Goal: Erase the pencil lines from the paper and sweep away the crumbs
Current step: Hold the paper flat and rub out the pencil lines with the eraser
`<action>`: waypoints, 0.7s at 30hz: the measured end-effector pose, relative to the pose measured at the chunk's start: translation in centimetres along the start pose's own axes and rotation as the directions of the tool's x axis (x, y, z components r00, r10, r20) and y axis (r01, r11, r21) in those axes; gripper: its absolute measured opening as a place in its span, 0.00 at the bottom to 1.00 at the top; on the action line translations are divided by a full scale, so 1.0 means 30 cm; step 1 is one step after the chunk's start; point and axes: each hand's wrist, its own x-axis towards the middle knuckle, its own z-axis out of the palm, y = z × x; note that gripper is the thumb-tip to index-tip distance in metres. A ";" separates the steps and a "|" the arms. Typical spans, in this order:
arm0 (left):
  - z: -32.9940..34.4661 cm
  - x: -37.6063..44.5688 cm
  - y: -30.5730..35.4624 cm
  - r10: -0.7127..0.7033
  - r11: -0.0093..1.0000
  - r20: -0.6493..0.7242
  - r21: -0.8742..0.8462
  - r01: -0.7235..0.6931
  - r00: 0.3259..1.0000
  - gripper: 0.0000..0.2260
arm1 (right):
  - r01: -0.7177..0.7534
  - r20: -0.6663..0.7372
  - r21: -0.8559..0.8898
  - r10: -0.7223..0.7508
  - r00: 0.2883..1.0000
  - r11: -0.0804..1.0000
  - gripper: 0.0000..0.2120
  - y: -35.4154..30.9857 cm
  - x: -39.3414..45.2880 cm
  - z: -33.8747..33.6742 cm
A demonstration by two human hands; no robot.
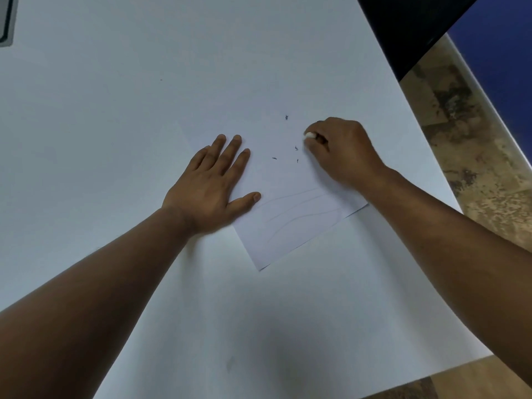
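Pressing a white eraser (310, 135) against the paper (283, 180), the right hand (344, 152) has its fingers pinched around it.

The left hand (211, 187) lies flat, fingers spread, on the paper's left side on the white table (115, 110); dark crumbs (296, 148) sit between the hands, faint pencil lines (299, 207) nearer the person.

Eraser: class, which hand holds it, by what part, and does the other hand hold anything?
The right hand pinches the white eraser at its rear; only the tip shows. The left hand holds nothing, lying flat on the paper.
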 end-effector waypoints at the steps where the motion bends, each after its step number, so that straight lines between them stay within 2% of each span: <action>1: 0.000 0.001 0.001 0.000 1.000 0.001 -0.001 0.000 1.000 0.40 | 0.024 0.021 0.001 -0.024 0.999 1.000 0.09 -0.008 0.001 0.009; 5: 0.000 0.005 -0.001 0.007 1.000 0.003 0.004 -0.007 1.000 0.40 | 0.060 0.017 -0.069 -0.059 0.998 0.996 0.12 -0.006 0.027 0.024; 10: -0.002 0.002 -0.001 0.009 1.000 0.002 0.007 -0.009 1.000 0.39 | -0.067 0.040 -0.149 0.074 0.996 0.987 0.14 0.016 0.138 0.009; 16: 0.011 0.005 -0.010 0.003 1.000 -0.012 0.002 -0.003 1.000 0.41 | -0.190 -0.038 0.085 0.193 0.980 0.978 0.10 -0.008 0.101 -0.028; 18: 0.010 0.003 -0.012 0.001 1.000 -0.011 -0.002 -0.001 1.000 0.43 | -0.207 -0.011 0.206 0.213 0.977 0.956 0.08 -0.089 0.056 -0.020; 21: 0.011 0.003 -0.010 -0.005 1.000 -0.015 -0.025 0.005 1.000 0.45 | -0.149 0.072 0.262 0.135 0.988 0.953 0.08 -0.223 -0.010 0.026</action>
